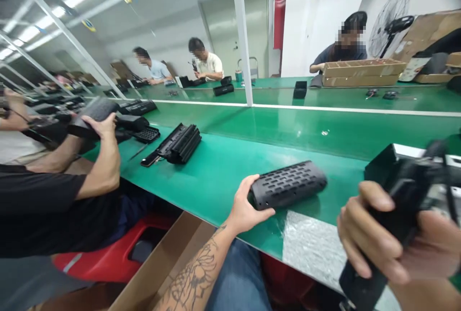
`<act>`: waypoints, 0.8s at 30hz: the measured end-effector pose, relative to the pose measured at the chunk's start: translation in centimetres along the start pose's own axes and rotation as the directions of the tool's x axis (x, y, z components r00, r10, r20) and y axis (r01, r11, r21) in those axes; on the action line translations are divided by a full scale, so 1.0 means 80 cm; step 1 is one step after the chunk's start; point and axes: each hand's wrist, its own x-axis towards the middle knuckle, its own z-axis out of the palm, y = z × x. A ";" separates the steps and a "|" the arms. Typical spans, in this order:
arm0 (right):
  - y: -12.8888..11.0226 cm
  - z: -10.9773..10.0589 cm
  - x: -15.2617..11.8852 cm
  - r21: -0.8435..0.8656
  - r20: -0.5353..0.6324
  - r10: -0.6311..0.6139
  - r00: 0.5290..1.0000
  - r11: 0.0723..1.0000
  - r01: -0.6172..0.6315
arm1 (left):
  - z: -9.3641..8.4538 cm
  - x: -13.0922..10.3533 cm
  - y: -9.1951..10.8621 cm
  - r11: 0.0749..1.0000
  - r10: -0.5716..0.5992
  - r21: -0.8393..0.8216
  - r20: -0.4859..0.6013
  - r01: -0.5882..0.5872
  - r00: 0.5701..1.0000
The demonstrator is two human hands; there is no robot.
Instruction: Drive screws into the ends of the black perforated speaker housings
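Holding the left end of a black slotted case (290, 185), the person's left hand (244, 207) has its thumb on the near side and its fingers over the far side, clamped on that end. The case is over the green tabletop (223, 169), just beyond a clear plastic sheet (311, 243); whether it rests there or is slightly raised cannot be told. The right hand (398, 251) is closed around a black tool (406, 200), too blurred to identify.

With only one end held, the case could roll or swing if the left hand's fingers slackened, its rounded body giving little to steady it. The tool, if brought across carelessly, might scrape the slotted face, and a slick sheet underneath could let the case slide.

The case's long axis runs left to right, its free end pointing right and slightly away from the person. The slotted face is turned upward and toward the person.
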 end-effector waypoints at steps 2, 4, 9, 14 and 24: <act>0.030 -0.015 0.002 0.275 0.044 0.159 0.986 0.947 -0.165 | -0.013 0.032 -0.020 0.989 -0.143 0.001 -0.182 0.145 0.973; 0.063 -0.039 0.001 0.454 -0.025 0.310 0.950 0.851 -0.265 | -0.018 0.072 -0.036 0.963 -0.258 -0.023 -0.353 0.268 0.899; 0.132 -0.093 -0.010 0.584 -0.298 0.517 0.802 0.764 -0.275 | 0.012 0.183 -0.053 0.931 -0.285 0.035 -0.549 0.362 0.786; 0.139 -0.105 -0.010 0.589 -0.353 0.528 0.772 0.767 -0.254 | 0.101 0.270 -0.042 0.954 -0.185 0.130 -0.458 0.271 0.870; 0.113 -0.105 0.003 0.547 -0.496 0.491 0.716 0.817 -0.181 | 0.286 0.353 0.012 0.937 -0.264 0.148 -0.293 0.316 0.919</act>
